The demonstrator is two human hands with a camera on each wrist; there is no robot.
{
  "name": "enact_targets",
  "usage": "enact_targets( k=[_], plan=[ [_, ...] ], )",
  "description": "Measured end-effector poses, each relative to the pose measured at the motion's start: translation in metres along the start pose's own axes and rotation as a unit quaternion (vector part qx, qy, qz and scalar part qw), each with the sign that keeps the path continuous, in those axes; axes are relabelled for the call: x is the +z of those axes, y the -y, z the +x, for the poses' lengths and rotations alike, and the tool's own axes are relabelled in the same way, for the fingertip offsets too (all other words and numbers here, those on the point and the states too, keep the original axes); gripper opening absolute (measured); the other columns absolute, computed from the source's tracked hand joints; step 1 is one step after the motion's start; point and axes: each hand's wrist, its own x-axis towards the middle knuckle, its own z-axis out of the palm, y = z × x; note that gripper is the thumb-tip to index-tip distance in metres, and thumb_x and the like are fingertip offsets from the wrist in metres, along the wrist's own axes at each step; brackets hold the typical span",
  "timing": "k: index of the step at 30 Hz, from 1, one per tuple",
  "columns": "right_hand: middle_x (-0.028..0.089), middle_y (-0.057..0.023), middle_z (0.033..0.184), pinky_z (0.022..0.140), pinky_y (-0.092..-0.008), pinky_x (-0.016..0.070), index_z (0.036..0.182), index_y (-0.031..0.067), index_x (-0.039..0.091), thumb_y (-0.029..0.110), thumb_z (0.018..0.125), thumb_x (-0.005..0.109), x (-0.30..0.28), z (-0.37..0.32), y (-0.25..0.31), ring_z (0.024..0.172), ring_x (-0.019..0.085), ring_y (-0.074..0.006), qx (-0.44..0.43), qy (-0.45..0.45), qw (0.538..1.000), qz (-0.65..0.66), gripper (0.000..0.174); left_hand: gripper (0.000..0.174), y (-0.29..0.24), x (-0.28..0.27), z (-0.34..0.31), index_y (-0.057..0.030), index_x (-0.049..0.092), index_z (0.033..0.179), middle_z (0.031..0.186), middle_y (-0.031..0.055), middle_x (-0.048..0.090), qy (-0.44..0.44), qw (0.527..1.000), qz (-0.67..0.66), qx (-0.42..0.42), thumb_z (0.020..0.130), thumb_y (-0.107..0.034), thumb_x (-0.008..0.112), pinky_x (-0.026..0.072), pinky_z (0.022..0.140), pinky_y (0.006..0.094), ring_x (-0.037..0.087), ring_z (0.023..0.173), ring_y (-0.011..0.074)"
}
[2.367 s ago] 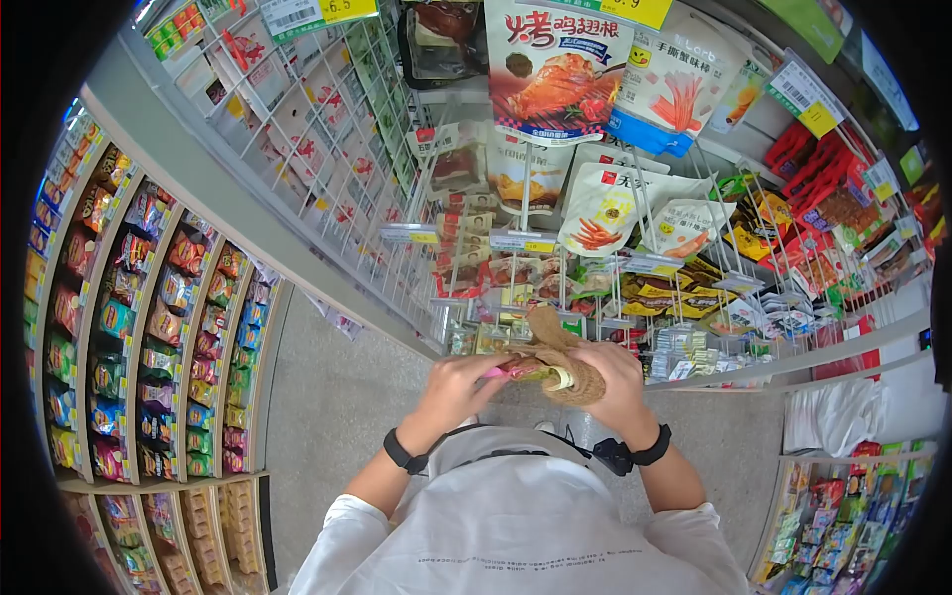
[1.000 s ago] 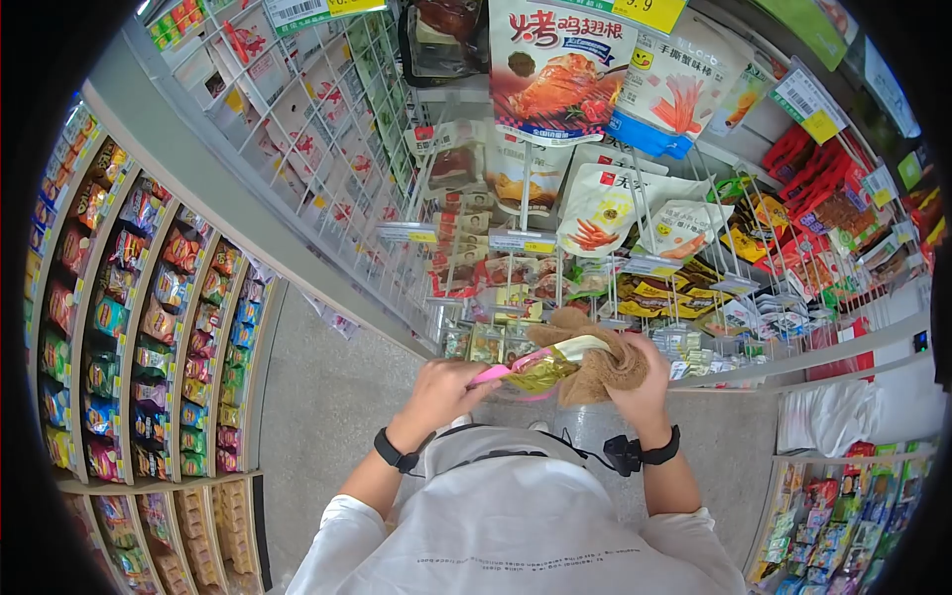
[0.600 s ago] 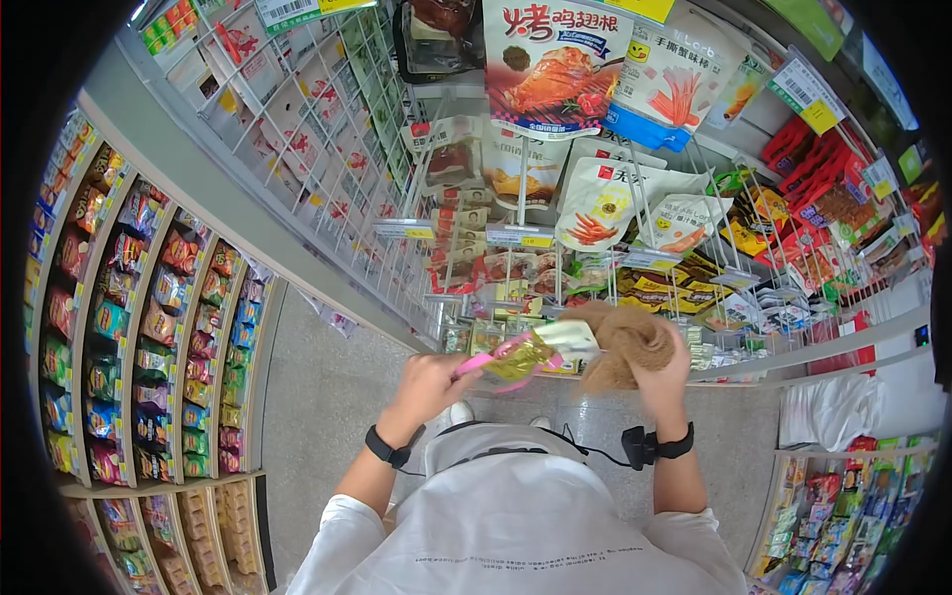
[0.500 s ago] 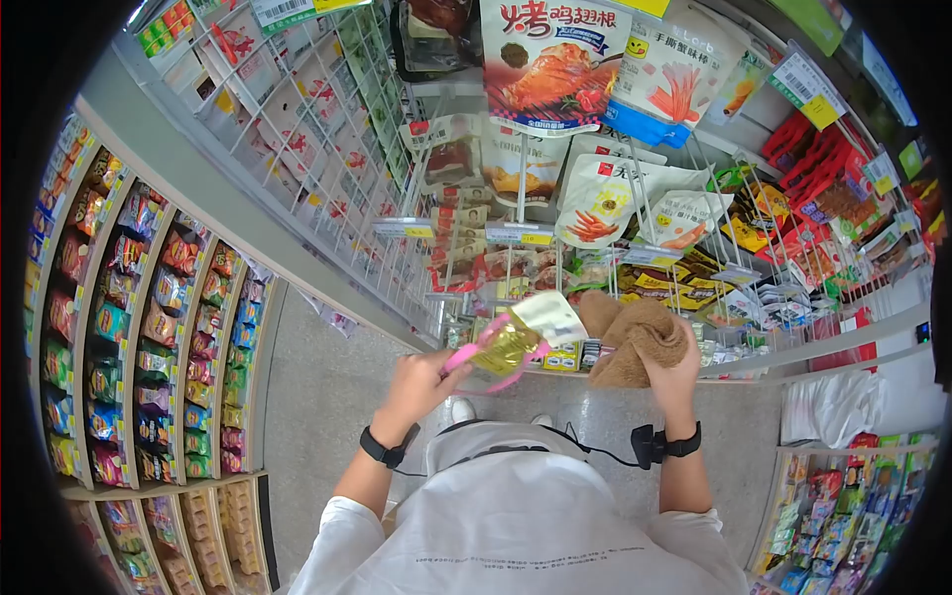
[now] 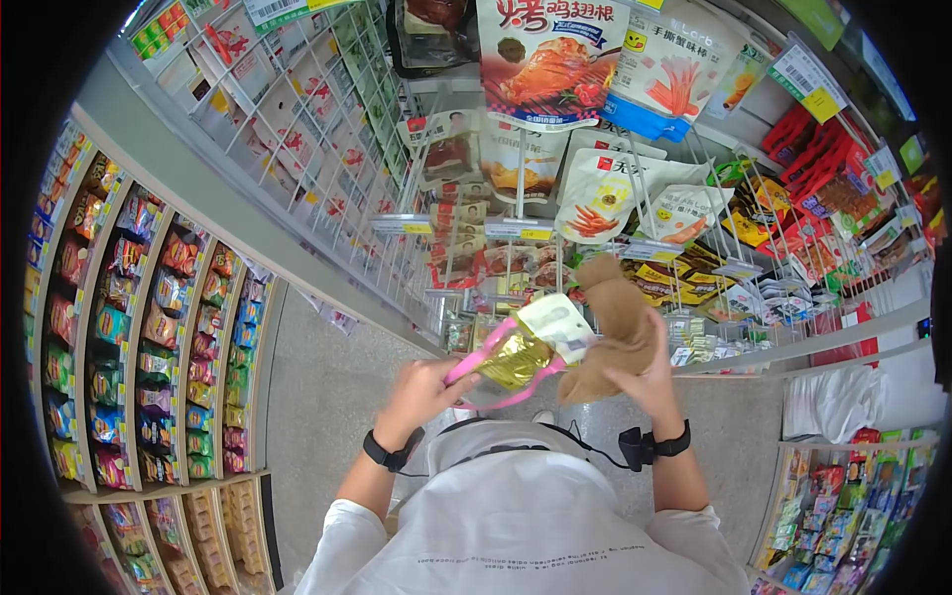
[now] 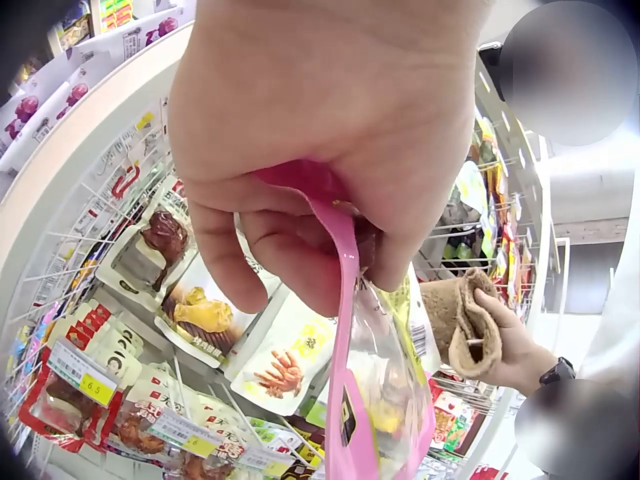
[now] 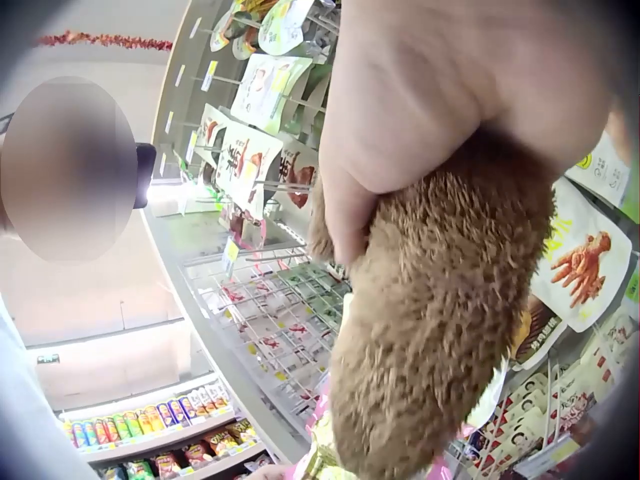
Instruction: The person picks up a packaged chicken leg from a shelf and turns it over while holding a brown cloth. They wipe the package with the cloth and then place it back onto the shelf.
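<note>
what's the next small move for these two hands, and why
Probably ease the brown fuzzy cloth slightly away from the pink-edged pouch. The right hand grips the cloth right beside the pouch's white label, where it could snag or cover it, while the left hand pinches the pouch at its other end, so it looks supported without the cloth.

The left grip [image 5: 421,390] is pinching the pink-edged package [image 5: 516,359], whose white end is pointing toward the brown plush piece [image 5: 620,322]. The right grip [image 5: 653,375] is holding that plush piece. Both are hanging in front of the wire rack [image 5: 238,230], where a chicken packet [image 5: 550,64] is hanging near the top. Shelves [image 5: 87,327] on the left are carrying rows of bright bags. A white shirt [image 5: 535,516] is filling the lower middle.
</note>
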Motion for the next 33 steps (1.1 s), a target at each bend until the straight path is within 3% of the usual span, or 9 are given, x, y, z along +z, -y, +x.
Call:
enact_targets(
  k=[1, 3, 5, 13, 16, 18, 21, 28, 33],
  plan=[
    [0.049, -0.0145, 0.127, 0.101, -0.0357, 0.0385, 0.133, 0.0029, 0.036, 0.008, 0.06, 0.081, 0.004, 0.001, -0.006, 0.119, 0.048, -0.0243, 0.0, 0.035, 0.999, -0.012, 0.086, 0.023, -0.002, 0.0, 0.0, -0.0049, 0.067, 0.079, 0.06, 0.0117, 0.06, 0.0, 1.0, 0.0, 0.0, 0.081, -0.028, 0.069, 0.0462, 0.052, 0.037, 0.06, 0.054, 0.0298],
    [0.051, -0.0141, 0.125, 0.1, -0.0348, 0.039, 0.132, 0.003, 0.038, 0.009, 0.06, 0.082, 0.012, 0.004, 0.002, 0.118, 0.05, -0.0236, 0.032, 0.082, 0.996, -0.026, 0.084, 0.021, -0.006, 0.0, 0.001, -0.002, 0.066, 0.077, 0.059, 0.0116, 0.059, -0.001, 0.987, 0.032, 0.157, 0.078, -0.022, 0.072, 0.0439, 0.05, 0.0348, 0.058, 0.051, 0.026],
    [0.06, -0.0125, 0.112, 0.094, -0.0326, 0.0435, 0.123, 0.0021, 0.047, 0.013, 0.059, 0.083, 0.013, 0.004, 0.001, 0.107, 0.057, -0.0212, 0.074, 0.117, 0.99, -0.033, 0.074, 0.021, -0.01, 0.0, 0.001, -0.0025, 0.066, 0.077, 0.059, 0.0124, 0.058, -0.01, 0.987, 0.034, 0.157, 0.076, -0.023, 0.074, 0.0428, 0.05, 0.0356, 0.057, 0.051, 0.0278],
    [0.06, -0.0085, 0.105, 0.09, -0.0314, 0.0451, 0.118, -0.001, 0.05, 0.009, 0.06, 0.083, 0.003, 0.002, -0.006, 0.1, 0.057, -0.0175, 0.092, 0.141, 0.983, -0.066, 0.067, 0.023, -0.009, 0.001, 0.005, -0.0039, 0.067, 0.079, 0.06, 0.0123, 0.058, -0.036, 0.986, 0.026, 0.16, 0.07, -0.023, 0.078, 0.0436, 0.053, 0.0363, 0.057, 0.054, 0.0286],
    [0.061, -0.008, 0.105, 0.087, -0.0304, 0.0462, 0.114, -0.0012, 0.052, 0.008, 0.065, 0.08, 0.004, 0.0, -0.014, 0.098, 0.058, -0.0159, 0.114, 0.096, 0.988, 0.028, 0.057, 0.028, -0.01, -0.001, 0.007, -0.0061, 0.068, 0.087, 0.079, 0.012, 0.064, -0.1, 0.98, 0.069, 0.156, 0.066, -0.02, 0.079, 0.0466, 0.065, 0.0364, 0.062, 0.073, 0.0285],
    [0.062, -0.0084, 0.105, 0.086, -0.0302, 0.0471, 0.111, -0.001, 0.053, 0.007, 0.068, 0.078, 0.003, 0.002, -0.013, 0.096, 0.059, -0.015, 0.122, 0.06, 0.986, 0.094, 0.05, 0.044, -0.019, -0.004, 0.008, -0.0088, 0.066, 0.103, 0.107, 0.011, 0.061, -0.2, 0.938, 0.168, 0.228, 0.063, -0.019, 0.08, 0.0437, 0.083, 0.0411, 0.056, 0.102, 0.0319],
    [0.061, -0.0071, 0.108, 0.087, -0.0297, 0.0466, 0.114, -0.0011, 0.053, 0.003, 0.071, 0.075, 0.001, 0.007, -0.005, 0.099, 0.058, -0.0144, 0.159, 0.042, 0.978, 0.13, 0.048, 0.058, -0.026, 0.002, 0.001, -0.01, 0.061, 0.114, 0.123, 0.0107, 0.052, -0.203, 0.921, 0.241, 0.229, 0.062, -0.023, 0.08, 0.0373, 0.093, 0.0469, 0.045, 0.117, 0.0357],
    [0.061, -0.0059, 0.107, 0.087, -0.0301, 0.0474, 0.119, -0.0002, 0.051, 0.002, 0.074, 0.072, 0.017, 0.011, 0.007, 0.098, 0.059, -0.0139, 0.243, 0.079, 0.937, 0.238, 0.05, 0.078, -0.042, 0.022, -0.004, -0.01, 0.051, 0.128, 0.137, 0.015, 0.042, -0.14, 0.942, 0.239, 0.191, 0.062, -0.036, 0.081, 0.0328, 0.099, 0.0496, 0.04, 0.125, 0.038],
    [0.06, -0.0051, 0.107, 0.087, -0.0303, 0.0477, 0.12, 0.0006, 0.05, 0.002, 0.074, 0.072, 0.03, 0.01, 0.014, 0.098, 0.059, -0.014, 0.24, 0.095, 0.923, 0.284, 0.051, 0.094, -0.034, 0.031, -0.002, -0.0008, 0.039, 0.136, 0.147, 0.0185, 0.028, -0.061, 0.963, 0.205, 0.163, 0.061, -0.041, 0.08, 0.0301, 0.103, 0.0504, 0.034, 0.131, 0.0349]
  ],
)
